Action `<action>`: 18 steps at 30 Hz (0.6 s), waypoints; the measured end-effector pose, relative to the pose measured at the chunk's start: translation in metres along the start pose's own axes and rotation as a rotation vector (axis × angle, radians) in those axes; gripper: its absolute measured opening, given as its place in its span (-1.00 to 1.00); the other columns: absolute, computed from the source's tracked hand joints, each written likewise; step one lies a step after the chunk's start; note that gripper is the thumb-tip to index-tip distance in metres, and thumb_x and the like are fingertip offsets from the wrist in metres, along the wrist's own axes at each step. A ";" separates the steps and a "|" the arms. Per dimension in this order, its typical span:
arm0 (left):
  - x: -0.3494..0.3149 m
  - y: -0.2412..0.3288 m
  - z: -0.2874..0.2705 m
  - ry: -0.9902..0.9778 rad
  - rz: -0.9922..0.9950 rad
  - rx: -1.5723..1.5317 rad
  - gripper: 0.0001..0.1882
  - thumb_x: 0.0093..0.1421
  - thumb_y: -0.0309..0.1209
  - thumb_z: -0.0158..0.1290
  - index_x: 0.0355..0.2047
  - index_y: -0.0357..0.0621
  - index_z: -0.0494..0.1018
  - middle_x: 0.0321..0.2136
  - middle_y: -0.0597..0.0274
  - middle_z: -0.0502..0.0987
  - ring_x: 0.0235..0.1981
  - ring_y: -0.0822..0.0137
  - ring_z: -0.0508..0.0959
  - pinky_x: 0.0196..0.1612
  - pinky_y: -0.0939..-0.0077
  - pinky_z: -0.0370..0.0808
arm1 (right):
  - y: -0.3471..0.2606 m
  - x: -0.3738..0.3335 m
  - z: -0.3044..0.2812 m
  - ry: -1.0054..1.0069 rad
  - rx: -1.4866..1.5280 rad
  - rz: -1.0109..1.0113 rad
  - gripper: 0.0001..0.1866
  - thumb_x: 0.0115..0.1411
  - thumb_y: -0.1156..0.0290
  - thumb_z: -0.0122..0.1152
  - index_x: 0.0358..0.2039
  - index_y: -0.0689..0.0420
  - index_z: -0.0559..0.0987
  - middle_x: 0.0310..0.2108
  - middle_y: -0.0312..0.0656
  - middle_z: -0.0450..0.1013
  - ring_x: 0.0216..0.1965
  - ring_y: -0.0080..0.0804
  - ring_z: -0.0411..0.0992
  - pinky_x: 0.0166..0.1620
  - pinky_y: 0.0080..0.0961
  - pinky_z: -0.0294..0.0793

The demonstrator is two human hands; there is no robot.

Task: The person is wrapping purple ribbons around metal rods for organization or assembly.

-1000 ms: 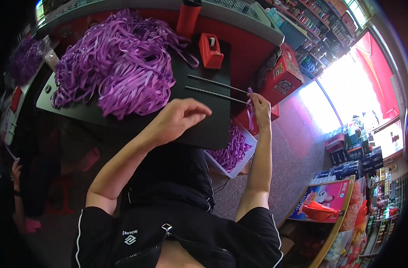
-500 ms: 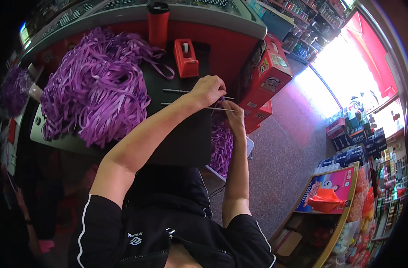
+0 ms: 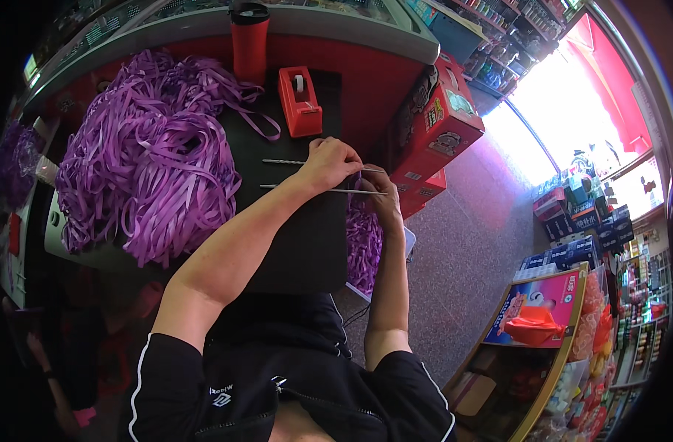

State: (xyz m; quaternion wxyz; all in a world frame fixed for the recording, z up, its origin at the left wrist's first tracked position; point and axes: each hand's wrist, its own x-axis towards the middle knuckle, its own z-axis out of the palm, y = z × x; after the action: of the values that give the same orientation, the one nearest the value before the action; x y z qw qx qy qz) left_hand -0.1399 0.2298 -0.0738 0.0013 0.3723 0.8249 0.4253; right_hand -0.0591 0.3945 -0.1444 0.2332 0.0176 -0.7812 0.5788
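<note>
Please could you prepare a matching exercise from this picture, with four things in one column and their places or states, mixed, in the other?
Things:
1. Tape dispenser
2. Pile of purple ribbons
3. Tumbler
4. Thin metal rods

Places or states:
A. Topped with a black lid
B. Reaching past the right edge of the table
C. Red, holding a small white roll
D. Heaped on the left part of the table

Right pairs: 1-C, 2-D, 3-A, 4-B
</note>
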 end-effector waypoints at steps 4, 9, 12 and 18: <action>-0.001 0.000 0.001 0.020 0.006 -0.008 -0.79 0.06 -0.31 0.15 -0.43 -0.20 0.62 -0.51 0.10 0.60 -0.35 0.18 0.58 0.01 0.32 0.32 | 0.010 0.006 0.011 -0.097 0.058 0.171 -0.74 0.19 0.33 0.18 -0.21 0.25 0.59 -0.40 -0.36 0.51 -0.35 -0.67 0.38 -0.29 -0.61 0.36; -0.004 0.001 -0.001 0.036 0.024 0.003 -0.81 0.04 -0.33 0.15 -0.43 -0.20 0.62 -0.47 0.12 0.61 -0.31 0.18 0.57 -0.02 0.31 0.36 | 0.020 -0.005 0.012 -0.119 0.053 0.323 -0.72 0.13 0.28 0.26 -0.27 0.25 0.61 -0.51 -0.32 0.50 -0.40 -0.67 0.37 -0.35 -0.58 0.34; -0.004 0.006 -0.001 0.040 0.032 0.020 -0.81 0.04 -0.33 0.15 -0.42 -0.20 0.62 -0.44 0.12 0.60 -0.29 0.19 0.57 -0.06 0.33 0.40 | 0.078 -0.023 -0.001 -0.157 -0.256 0.360 -0.70 0.12 0.25 0.28 -0.29 0.25 0.62 -0.50 -0.26 0.53 -0.42 -0.65 0.39 -0.34 -0.56 0.37; -0.002 0.003 -0.002 0.010 0.026 0.011 -0.79 0.06 -0.33 0.18 -0.38 -0.21 0.61 -0.42 0.08 0.59 -0.31 0.19 0.58 -0.17 0.37 0.46 | 0.147 -0.088 0.007 -0.101 -0.095 0.382 -0.78 0.14 0.39 0.26 -0.24 0.23 0.61 -0.39 -0.31 0.56 -0.34 -0.62 0.44 -0.23 -0.60 0.43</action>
State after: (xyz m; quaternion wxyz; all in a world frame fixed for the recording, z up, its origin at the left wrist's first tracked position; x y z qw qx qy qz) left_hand -0.1370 0.2283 -0.0715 -0.0102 0.3809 0.8224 0.4225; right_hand -0.0265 0.4151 -0.3111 0.0801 -0.1129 -0.8076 0.5733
